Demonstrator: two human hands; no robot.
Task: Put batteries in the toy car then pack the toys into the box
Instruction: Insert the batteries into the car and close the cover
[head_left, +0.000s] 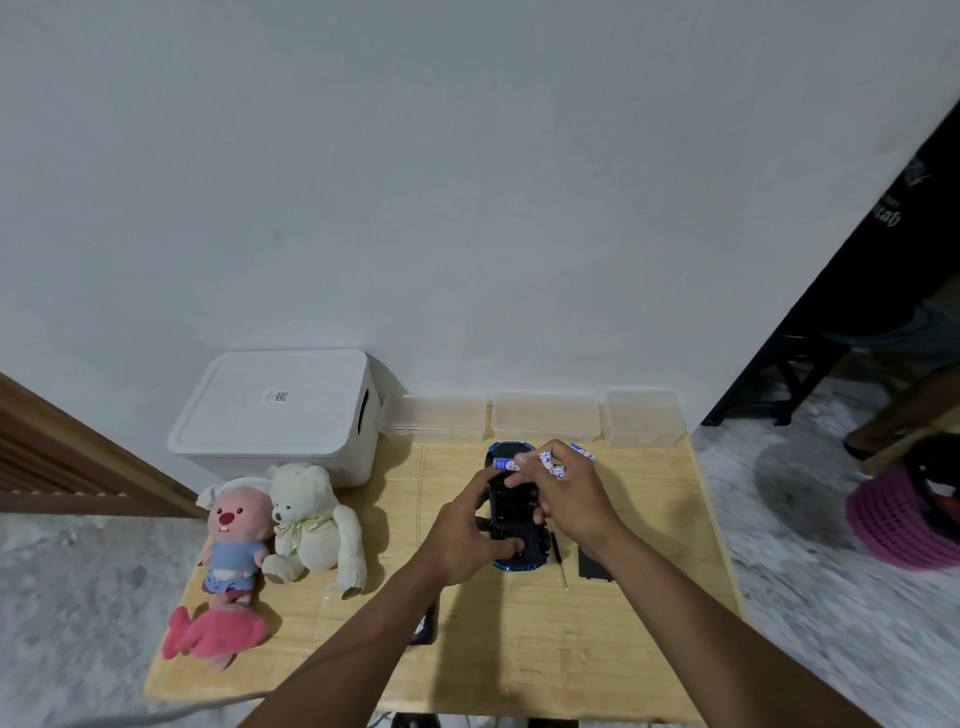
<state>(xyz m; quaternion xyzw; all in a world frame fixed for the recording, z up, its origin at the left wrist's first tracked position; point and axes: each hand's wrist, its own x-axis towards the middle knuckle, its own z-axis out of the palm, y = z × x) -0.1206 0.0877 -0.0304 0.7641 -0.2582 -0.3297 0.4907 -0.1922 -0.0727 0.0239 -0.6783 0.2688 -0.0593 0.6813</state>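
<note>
Lidded white box (275, 410) hides its contents; left fingers (501, 545) grip car (514, 519), right fingers (524, 460) hold batteries (550, 465).

On the table (519, 649) there were three soft toys: a pink doll (232, 540), a white bear (311, 514) and a pink fish (213, 636). One car (514, 519), one white box (280, 410) and three clear tubs (545, 418) stood there too. Several batteries (550, 465) showed in the right hand (566, 499), their exact number unclear; one screwdriver (558, 561) lay beside the car.
</note>
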